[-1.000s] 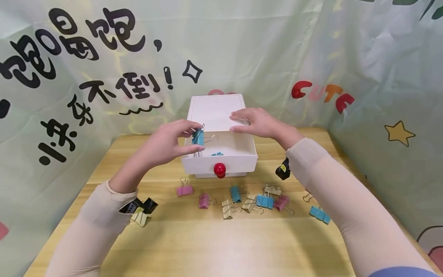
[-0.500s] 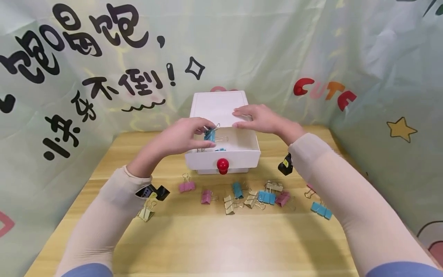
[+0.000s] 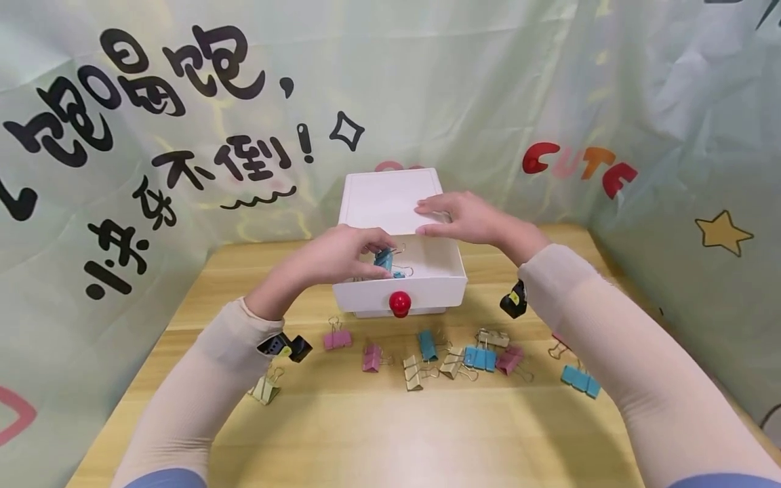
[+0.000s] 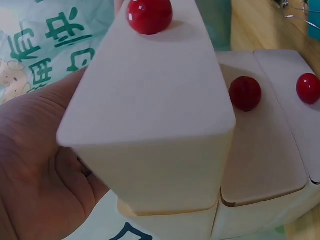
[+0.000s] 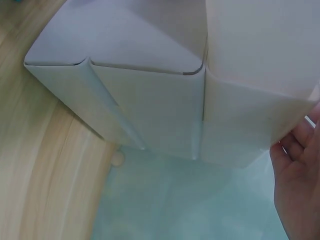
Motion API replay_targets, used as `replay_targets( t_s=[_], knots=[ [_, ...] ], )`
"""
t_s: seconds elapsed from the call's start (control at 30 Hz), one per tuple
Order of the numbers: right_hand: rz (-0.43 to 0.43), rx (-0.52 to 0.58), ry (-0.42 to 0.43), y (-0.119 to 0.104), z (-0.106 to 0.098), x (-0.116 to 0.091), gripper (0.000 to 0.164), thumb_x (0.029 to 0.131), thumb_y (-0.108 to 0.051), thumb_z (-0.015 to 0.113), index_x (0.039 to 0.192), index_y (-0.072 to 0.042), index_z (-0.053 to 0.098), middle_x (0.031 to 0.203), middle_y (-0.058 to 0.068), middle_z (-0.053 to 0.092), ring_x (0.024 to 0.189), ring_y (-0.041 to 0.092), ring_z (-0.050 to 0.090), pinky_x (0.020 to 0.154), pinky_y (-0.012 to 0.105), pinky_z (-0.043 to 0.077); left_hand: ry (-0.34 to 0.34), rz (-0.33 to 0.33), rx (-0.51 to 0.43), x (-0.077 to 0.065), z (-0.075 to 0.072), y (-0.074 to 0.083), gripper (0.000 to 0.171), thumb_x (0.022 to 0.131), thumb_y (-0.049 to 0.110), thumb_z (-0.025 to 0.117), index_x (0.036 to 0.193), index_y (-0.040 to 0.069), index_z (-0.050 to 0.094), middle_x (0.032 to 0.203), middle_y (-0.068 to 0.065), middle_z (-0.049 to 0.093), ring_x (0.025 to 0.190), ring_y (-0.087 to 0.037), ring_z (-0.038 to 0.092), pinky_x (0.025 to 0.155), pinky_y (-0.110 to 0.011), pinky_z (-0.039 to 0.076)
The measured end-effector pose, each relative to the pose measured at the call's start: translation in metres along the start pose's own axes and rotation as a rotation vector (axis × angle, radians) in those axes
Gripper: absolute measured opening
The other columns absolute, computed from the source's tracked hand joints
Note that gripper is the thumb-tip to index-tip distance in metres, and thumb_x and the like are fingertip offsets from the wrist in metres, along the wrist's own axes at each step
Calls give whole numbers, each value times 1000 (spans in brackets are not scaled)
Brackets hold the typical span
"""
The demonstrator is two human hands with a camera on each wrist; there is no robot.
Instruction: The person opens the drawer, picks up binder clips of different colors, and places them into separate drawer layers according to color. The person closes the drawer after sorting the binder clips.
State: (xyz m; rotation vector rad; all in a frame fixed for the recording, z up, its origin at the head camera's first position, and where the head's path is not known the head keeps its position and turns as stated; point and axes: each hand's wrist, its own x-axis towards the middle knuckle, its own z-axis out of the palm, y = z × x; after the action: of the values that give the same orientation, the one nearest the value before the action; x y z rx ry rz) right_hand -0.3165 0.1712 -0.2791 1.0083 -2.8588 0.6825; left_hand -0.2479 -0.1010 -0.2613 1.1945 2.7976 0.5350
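Note:
My left hand (image 3: 342, 255) pinches a blue binder clip (image 3: 383, 259) between thumb and fingers, low inside the pulled-out drawer (image 3: 366, 298) of a white box (image 3: 390, 196). Another blue clip lies on the drawer's floor, just under the held one. In the left wrist view the drawer front with its red knob (image 4: 150, 15) hides my fingertips and the clip. My right hand (image 3: 466, 218) rests at the box's front right top edge, thumb and fingers spread and fairly straight. In the right wrist view its fingers (image 5: 300, 145) lie against the box's side.
Several pink, blue and cream binder clips lie on the wooden table (image 3: 390, 434) in front of the box, such as a pink clip (image 3: 337, 339) and a blue clip (image 3: 581, 381). Two more drawers with a red knob (image 4: 245, 93) each sit below, closed. A printed cloth stands behind.
My left hand has moved right and down, taking the blue binder clip from over the drawer's left side to inside it. The right hand keeps its place on the box.

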Motion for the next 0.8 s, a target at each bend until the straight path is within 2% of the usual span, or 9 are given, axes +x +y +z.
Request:
replay_targets(
  t_s=[0.2, 0.37, 0.53, 0.8],
  knots=[
    [7, 11, -2, 0, 2, -3, 64, 87, -57, 65, 137, -18, 59, 145, 5, 50, 136, 25, 42, 111, 49, 32, -47, 24, 36, 9, 9, 0, 32, 87, 29, 76, 111, 11, 66, 104, 1, 68, 103, -17, 64, 94, -36, 49],
    [1, 9, 7, 1, 2, -2, 64, 87, -58, 65, 137, -19, 59, 145, 4, 50, 136, 24, 42, 111, 49, 32, -22, -12, 58, 8, 9, -1, 39, 86, 34, 76, 117, 12, 66, 112, 0, 69, 106, -18, 64, 94, -38, 49],
    [18, 11, -7, 0, 5, -2, 65, 87, -61, 63, 138, -21, 58, 146, 2, 49, 137, 23, 41, 111, 50, 31, 41, -52, 68, -7, 5, -2, 44, 90, 43, 70, 121, 14, 67, 116, 0, 69, 106, -19, 64, 91, -42, 50],
    [22, 4, -5, 1, 4, -3, 65, 89, -59, 62, 140, -19, 56, 148, 3, 47, 138, 24, 38, 113, 49, 29, 170, -48, 103, -44, -2, -11, 39, 92, 35, 69, 121, 10, 67, 116, -5, 69, 102, -21, 63, 88, -44, 50]
  ],
)
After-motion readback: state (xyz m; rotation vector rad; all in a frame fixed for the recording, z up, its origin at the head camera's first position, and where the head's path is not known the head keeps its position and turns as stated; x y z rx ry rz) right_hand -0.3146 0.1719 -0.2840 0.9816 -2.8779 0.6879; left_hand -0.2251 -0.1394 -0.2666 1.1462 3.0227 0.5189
